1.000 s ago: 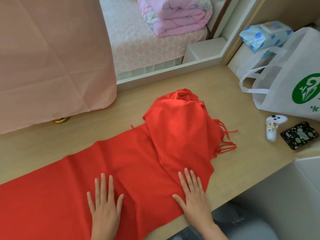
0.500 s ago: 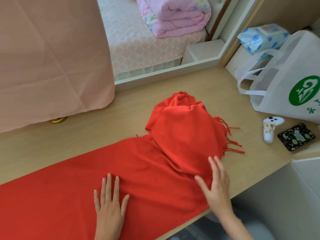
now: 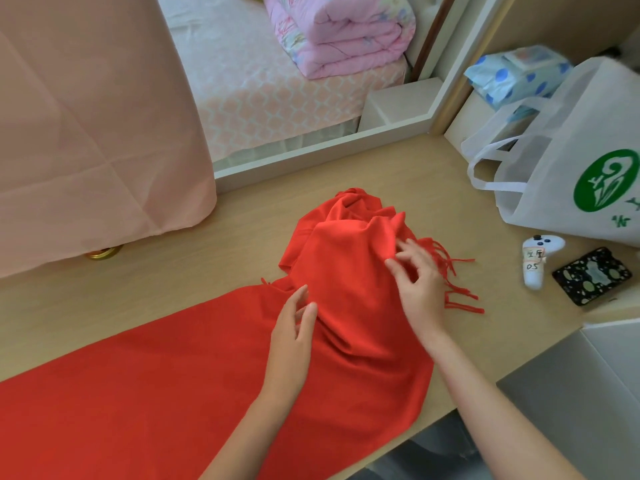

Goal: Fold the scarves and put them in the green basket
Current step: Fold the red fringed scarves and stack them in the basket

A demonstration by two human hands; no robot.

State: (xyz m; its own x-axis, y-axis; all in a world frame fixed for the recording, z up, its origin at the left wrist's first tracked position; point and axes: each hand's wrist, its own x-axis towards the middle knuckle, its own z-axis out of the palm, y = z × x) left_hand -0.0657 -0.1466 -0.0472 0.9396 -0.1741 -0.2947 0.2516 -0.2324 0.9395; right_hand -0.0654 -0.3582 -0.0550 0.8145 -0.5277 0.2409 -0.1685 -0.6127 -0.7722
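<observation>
A long red scarf [image 3: 173,368] lies across the wooden desk [image 3: 207,258], flat on the left and bunched into a heap [image 3: 346,244] at its right end, with a fringe [image 3: 457,285] trailing to the right. My left hand [image 3: 294,334] rests with relaxed fingers on the scarf at the foot of the heap. My right hand [image 3: 419,282] lies on the heap's right side, its spread fingers touching the cloth beside the fringe. No green basket shows in this view.
A white tote bag [image 3: 571,174] with a green logo stands at the right. A white controller [image 3: 535,261] and a black patterned case [image 3: 592,275] lie beside it. Pink cloth [image 3: 86,133] hangs at the left above a gold lid [image 3: 102,252]. A grey box [image 3: 588,393] sits at the lower right.
Both hands have left the flat front part of the scarf and moved up and right onto the bunched heap. The right hand now reaches the fringe.
</observation>
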